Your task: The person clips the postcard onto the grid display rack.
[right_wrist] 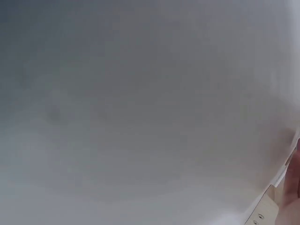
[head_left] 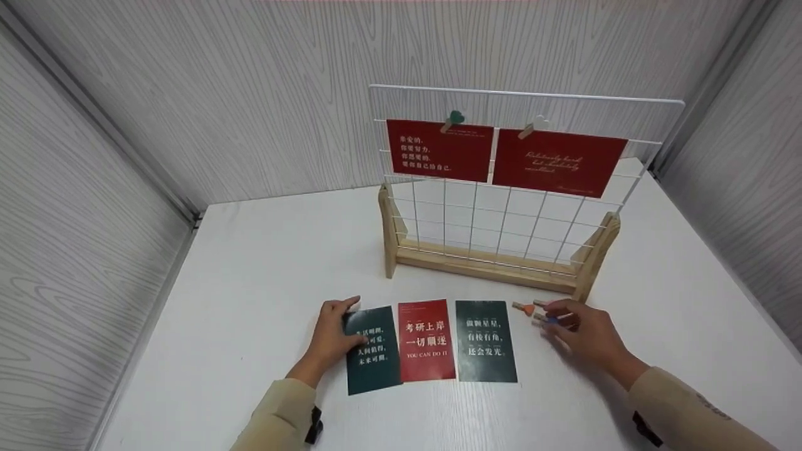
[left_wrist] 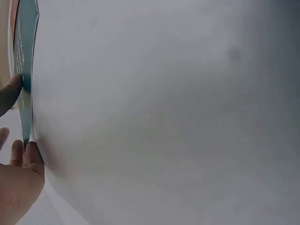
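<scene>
My left hand [head_left: 332,338] pinches the left edge of a dark green card [head_left: 376,373] with white writing. In the left wrist view, the thumb lies over the card's face [left_wrist: 29,28] and the fingers meet its edge. A red card [head_left: 427,369] and another dark green card [head_left: 485,369] lie to its right on the table. My right hand [head_left: 592,332] is at several small wooden clothespins, thumb and fingertips apart around one with a blue decoration [head_left: 550,320]. Beside it lies a clothespin with an orange heart [head_left: 528,309]. The right wrist view shows mostly blurred white surface.
Behind the cards stands a white wire grid [head_left: 476,219] in a wooden base [head_left: 482,271]. Two red cards hang on it, the left one [head_left: 438,153] under a green-heart clothespin [head_left: 455,118], the right one [head_left: 557,163] under a white-heart clothespin [head_left: 536,124]. Grooved panels surround the white table [head_left: 269,250].
</scene>
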A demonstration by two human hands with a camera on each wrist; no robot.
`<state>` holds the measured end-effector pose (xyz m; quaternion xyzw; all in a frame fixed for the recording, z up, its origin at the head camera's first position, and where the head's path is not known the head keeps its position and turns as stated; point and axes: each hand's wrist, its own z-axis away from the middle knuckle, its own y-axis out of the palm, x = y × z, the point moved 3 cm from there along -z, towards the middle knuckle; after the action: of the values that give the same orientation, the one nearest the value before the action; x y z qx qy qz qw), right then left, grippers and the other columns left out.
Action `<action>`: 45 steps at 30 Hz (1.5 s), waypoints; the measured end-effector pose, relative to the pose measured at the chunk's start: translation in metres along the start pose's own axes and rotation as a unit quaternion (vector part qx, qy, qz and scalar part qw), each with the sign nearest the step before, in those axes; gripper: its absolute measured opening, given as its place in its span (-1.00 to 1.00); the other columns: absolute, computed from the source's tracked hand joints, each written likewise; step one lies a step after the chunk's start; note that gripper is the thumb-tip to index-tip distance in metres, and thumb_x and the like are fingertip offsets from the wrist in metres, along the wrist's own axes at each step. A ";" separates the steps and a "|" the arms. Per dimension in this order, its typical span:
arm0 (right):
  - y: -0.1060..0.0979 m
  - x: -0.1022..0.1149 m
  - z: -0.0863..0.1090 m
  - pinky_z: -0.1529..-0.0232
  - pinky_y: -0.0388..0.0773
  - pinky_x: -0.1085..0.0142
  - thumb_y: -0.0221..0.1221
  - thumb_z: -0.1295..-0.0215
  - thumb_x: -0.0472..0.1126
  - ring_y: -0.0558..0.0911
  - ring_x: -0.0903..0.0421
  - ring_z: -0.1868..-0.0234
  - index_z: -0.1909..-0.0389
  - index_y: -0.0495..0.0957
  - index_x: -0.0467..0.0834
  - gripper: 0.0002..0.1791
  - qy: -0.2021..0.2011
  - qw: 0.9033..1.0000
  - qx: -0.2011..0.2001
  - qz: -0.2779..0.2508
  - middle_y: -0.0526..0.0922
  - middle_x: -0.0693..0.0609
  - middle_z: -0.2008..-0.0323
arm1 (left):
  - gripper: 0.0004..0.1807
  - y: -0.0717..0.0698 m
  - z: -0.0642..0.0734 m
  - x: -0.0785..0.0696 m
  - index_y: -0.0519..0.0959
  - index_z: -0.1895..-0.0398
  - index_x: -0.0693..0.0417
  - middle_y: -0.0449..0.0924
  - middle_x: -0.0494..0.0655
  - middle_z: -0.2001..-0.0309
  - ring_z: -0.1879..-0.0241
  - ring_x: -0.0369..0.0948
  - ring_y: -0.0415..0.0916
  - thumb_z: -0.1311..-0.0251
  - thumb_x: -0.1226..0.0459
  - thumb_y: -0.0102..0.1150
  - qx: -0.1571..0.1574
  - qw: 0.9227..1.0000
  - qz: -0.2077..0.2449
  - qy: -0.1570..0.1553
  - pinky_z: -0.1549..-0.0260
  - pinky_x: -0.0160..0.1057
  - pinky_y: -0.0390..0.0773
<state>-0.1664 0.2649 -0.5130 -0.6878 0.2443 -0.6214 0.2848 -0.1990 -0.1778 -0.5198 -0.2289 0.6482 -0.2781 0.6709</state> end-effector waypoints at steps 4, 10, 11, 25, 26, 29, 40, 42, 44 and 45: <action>-0.001 0.002 0.000 0.21 0.62 0.20 0.37 -0.07 -0.35 0.66 0.09 0.26 0.07 0.60 -0.10 -0.64 -0.029 0.999 -0.009 -0.016 0.68 0.01 0.17 | -0.15 -0.003 -0.002 -0.003 0.34 -0.33 0.07 0.27 0.15 -0.10 -0.08 0.03 0.32 0.12 0.46 0.46 -0.008 1.000 -0.012 -0.001 -0.19 0.01 0.32; 0.000 0.006 -0.001 0.23 0.59 0.33 0.37 -0.05 -0.39 0.64 0.14 0.28 0.12 0.64 -0.10 -0.66 -0.039 0.999 -0.022 -0.028 0.69 0.05 0.20 | -0.14 -0.008 -0.004 -0.004 0.33 -0.34 0.03 0.26 0.18 -0.13 -0.10 0.04 0.34 0.13 0.47 0.46 -0.016 1.000 -0.009 -0.007 -0.17 -0.01 0.34; 0.000 0.006 -0.002 0.23 0.59 0.35 0.37 -0.05 -0.39 0.64 0.14 0.28 0.11 0.64 -0.10 -0.66 -0.038 0.999 -0.022 -0.032 0.69 0.05 0.19 | -0.14 -0.010 -0.004 -0.003 0.33 -0.34 0.04 0.25 0.19 -0.13 -0.10 0.05 0.34 0.13 0.48 0.45 -0.019 1.000 -0.007 -0.009 -0.17 0.00 0.34; 0.001 0.010 -0.008 0.26 0.57 0.44 0.38 -0.06 -0.36 0.62 0.15 0.30 0.20 0.69 -0.10 -0.74 -0.033 0.996 -0.031 -0.075 0.69 0.05 0.23 | -0.36 -0.034 -0.004 0.010 0.44 -0.16 0.20 0.52 0.15 0.00 -0.05 0.06 0.45 0.08 0.48 0.41 -0.046 0.997 0.042 -0.050 -0.07 0.01 0.44; 0.001 0.011 -0.008 0.27 0.57 0.44 0.37 -0.06 -0.35 0.62 0.15 0.30 0.19 0.69 -0.11 -0.75 -0.030 0.996 -0.031 -0.080 0.69 0.04 0.23 | -0.38 -0.036 -0.004 0.010 0.46 -0.14 0.20 0.51 0.13 0.01 -0.02 0.04 0.46 0.07 0.48 0.41 -0.049 0.996 0.048 -0.053 -0.04 -0.01 0.47; 0.000 0.012 -0.010 0.26 0.56 0.45 0.36 -0.09 -0.32 0.63 0.16 0.28 0.17 0.68 -0.12 -0.76 -0.023 0.994 -0.035 -0.101 0.70 0.03 0.23 | -0.44 -0.041 -0.006 0.011 0.48 -0.11 0.18 0.51 0.11 0.04 0.10 -0.02 0.49 0.03 0.50 0.37 -0.054 0.994 0.074 -0.062 0.11 -0.12 0.55; -0.008 0.015 -0.016 0.26 0.55 0.50 0.33 -0.16 -0.21 0.59 0.22 0.27 0.07 0.66 -0.19 -0.69 -0.021 0.984 -0.085 -0.153 0.70 -0.02 0.22 | -0.56 -0.061 -0.016 0.014 0.50 -0.09 0.32 0.55 0.19 0.06 0.16 -0.12 0.55 -0.09 0.50 0.28 -0.082 0.968 0.220 -0.089 0.24 -0.35 0.58; -0.010 0.019 -0.016 0.25 0.56 0.50 0.31 -0.17 -0.28 0.60 0.25 0.24 0.05 0.65 -0.23 -0.69 -0.019 0.981 -0.092 -0.167 0.69 -0.08 0.17 | -0.58 -0.062 -0.017 0.013 0.52 -0.07 0.31 0.56 0.18 0.07 0.17 -0.14 0.54 -0.09 0.50 0.28 -0.088 0.962 0.240 -0.094 0.24 -0.36 0.58; -0.014 0.028 -0.014 0.24 0.55 0.51 0.27 -0.20 -0.34 0.60 0.30 0.22 0.02 0.62 -0.29 -0.69 -0.020 0.978 -0.097 -0.181 0.66 -0.18 0.12 | -0.60 -0.063 -0.019 0.011 0.53 -0.05 0.30 0.57 0.17 0.08 0.19 -0.15 0.55 -0.09 0.50 0.27 -0.092 0.958 0.254 -0.097 0.23 -0.35 0.59; -0.015 0.029 -0.015 0.22 0.54 0.52 0.25 -0.22 -0.37 0.59 0.31 0.21 0.01 0.60 -0.31 -0.69 -0.021 0.977 -0.101 -0.189 0.65 -0.21 0.09 | -0.61 -0.063 -0.021 0.010 0.54 -0.05 0.29 0.57 0.17 0.09 0.20 -0.15 0.55 -0.10 0.50 0.27 -0.094 0.956 0.260 -0.098 0.24 -0.35 0.59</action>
<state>-0.1781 0.2545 -0.4813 -0.7593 0.1653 -0.6219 0.0965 -0.2243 -0.2298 -0.4860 -0.1412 0.6395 -0.0079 0.7557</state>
